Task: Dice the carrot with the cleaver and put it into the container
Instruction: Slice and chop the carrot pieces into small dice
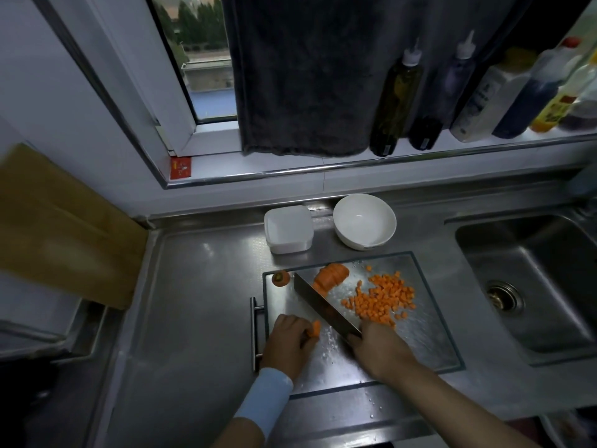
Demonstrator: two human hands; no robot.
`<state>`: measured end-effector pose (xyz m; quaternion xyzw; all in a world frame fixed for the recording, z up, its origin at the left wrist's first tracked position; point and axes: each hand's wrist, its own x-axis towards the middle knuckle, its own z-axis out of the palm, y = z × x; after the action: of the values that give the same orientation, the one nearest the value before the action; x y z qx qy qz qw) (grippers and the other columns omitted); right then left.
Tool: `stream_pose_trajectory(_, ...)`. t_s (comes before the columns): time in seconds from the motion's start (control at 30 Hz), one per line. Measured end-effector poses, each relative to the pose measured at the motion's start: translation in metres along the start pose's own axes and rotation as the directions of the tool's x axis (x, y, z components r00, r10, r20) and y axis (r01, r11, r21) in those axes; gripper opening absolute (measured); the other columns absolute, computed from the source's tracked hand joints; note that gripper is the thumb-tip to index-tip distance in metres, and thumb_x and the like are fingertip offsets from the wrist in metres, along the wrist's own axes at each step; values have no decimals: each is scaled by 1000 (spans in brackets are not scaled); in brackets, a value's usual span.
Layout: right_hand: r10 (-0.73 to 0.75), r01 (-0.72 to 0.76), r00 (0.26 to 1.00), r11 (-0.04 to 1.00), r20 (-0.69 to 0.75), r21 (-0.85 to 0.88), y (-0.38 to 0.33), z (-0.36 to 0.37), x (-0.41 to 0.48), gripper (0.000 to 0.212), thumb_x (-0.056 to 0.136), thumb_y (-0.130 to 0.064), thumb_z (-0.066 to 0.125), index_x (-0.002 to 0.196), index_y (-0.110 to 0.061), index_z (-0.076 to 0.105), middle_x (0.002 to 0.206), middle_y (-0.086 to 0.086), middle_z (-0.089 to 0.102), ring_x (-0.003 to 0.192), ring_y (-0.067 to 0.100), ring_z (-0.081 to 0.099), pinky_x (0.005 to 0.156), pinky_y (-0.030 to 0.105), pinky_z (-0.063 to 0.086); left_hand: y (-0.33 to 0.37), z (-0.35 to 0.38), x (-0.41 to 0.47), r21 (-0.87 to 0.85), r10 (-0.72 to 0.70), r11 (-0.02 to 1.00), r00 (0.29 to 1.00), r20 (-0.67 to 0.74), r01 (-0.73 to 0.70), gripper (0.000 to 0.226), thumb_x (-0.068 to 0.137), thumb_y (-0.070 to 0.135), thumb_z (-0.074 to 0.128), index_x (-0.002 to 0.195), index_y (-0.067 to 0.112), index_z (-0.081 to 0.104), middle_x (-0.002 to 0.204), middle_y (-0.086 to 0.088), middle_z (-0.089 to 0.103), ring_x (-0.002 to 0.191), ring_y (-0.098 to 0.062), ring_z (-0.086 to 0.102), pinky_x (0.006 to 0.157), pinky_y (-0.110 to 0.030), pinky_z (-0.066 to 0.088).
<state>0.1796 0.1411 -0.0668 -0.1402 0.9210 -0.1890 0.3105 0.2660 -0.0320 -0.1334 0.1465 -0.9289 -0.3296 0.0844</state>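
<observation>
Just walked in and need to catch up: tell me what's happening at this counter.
A person is partway through dicing a carrot on a steel cutting board. The right hand grips the cleaver, its blade angled across the board. The left hand holds a small carrot piece. A pile of diced carrot lies right of the blade, and a sliced chunk waits at the far end. No carrot shows in the white container or the white bowl behind the board.

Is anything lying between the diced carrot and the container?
The sliced chunk lies on the board roughly between the dice and the container; a lifted load would likely clear it. Whether the container is lidded cannot be told.
</observation>
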Motion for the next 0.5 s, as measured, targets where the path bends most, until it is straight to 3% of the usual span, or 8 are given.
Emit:
stream_pose_trajectory(0.07, -2, 2, 1000, 1000, 4, -8, -2, 2, -1, 28, 96, -42, 52, 91, -18, 65, 86, 2, 69, 78, 20, 67, 65, 29, 49, 4, 5, -6, -33, -36, 999, 999, -37, 34, 10, 82, 29, 73, 86, 24, 65, 91, 19, 47, 94, -3, 44, 83, -6, 35)
stream_pose_trajectory(0.17, -6, 6, 1000, 1000, -1, -29, -3, 3, -3, 28, 95, -45, 52, 92, -20, 64, 86, 0, 69, 78, 20, 66, 63, 27, 44, -1, 7, -8, -61, 34, 997, 999, -25, -35, 19, 77, 24, 75, 94, 20, 67, 106, 12, 49, 98, 2, 44, 89, -1, 30)
stream_pose_trajectory(0.27, -7, 7, 1000, 1000, 5, -30, -4, 3, -4, 26, 96, -44, 51, 94, -20, 63, 87, -1, 68, 78, 18, 65, 58, 25, 41, -8, 8, -8, -30, 150, 988, 989, -11, -150, 6, 84, 16, 69, 90, 14, 70, 102, 4, 57, 94, -2, 49, 88, -3, 34)
stream_pose_trajectory(0.33, -9, 10, 1000, 999, 15, -34, -6, 4, -6, 27, 96, -45, 51, 94, -21, 62, 85, -2, 68, 77, 17, 66, 53, 24, 37, -14, 14, -8, -52, 154, 986, 987, -45, -156, 8, 87, 15, 65, 89, 11, 72, 98, 0, 62, 92, 0, 50, 87, -5, 37)
stream_pose_trajectory(0.5, -20, 22, 1000, 997, 22, -69, -12, 5, -12, 28, 96, -48, 49, 98, -22, 60, 92, 0, 68, 83, 20, 66, 71, 31, 51, -21, 23, -7, -86, 153, 983, 982, -107, -163, 8, 80, 2, 72, 87, 7, 73, 94, -2, 64, 91, 8, 47, 87, -4, 38)
